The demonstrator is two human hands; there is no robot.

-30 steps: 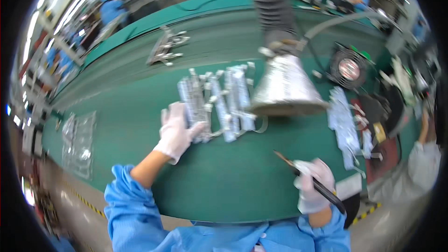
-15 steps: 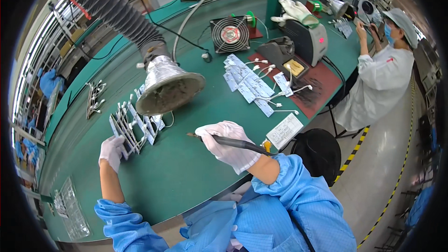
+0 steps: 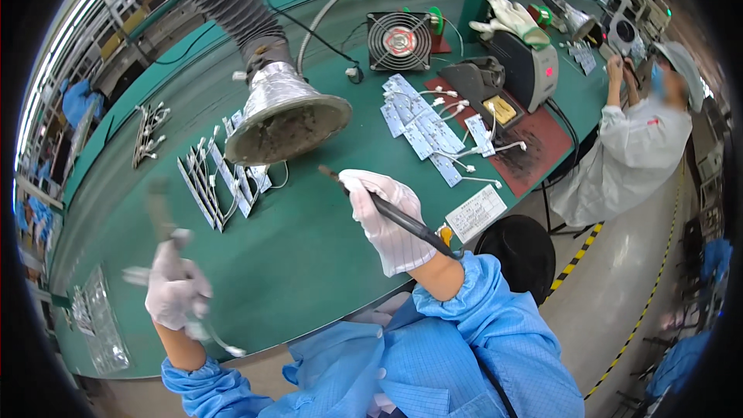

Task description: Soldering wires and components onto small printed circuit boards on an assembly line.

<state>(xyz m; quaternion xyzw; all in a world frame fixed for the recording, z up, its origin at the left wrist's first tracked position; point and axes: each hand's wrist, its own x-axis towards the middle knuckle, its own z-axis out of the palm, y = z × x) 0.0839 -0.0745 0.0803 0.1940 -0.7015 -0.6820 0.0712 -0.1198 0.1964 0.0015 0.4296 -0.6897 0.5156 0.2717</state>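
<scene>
My left hand (image 3: 174,290), in a white glove, is closed around a narrow circuit board strip (image 3: 160,213), smeared by motion. A white wire with a connector (image 3: 232,351) dangles below this hand. In my gloved right hand (image 3: 387,244) is a soldering iron (image 3: 406,220), its tip pointing up and left, apart from any board. Between and beyond my hands, several strip boards with white wires (image 3: 203,193) stand on edge in a row. At right, a flat pile of boards with wired connectors (image 3: 418,128) lies on the green table (image 3: 309,263).
A funnel-shaped fume hood (image 3: 290,128) hangs over the table's middle. Behind are a fan (image 3: 398,42), an iron stand (image 3: 472,73) and a soldering station (image 3: 534,73). A printed card (image 3: 476,213) lies at right, clear plastic packaging (image 3: 101,325) at left. A co-worker (image 3: 627,155) sits at right.
My left hand has drawn back from the standing row toward me, now with a strip board in it. The soldering iron stays in my right hand, its tip raised slightly.
</scene>
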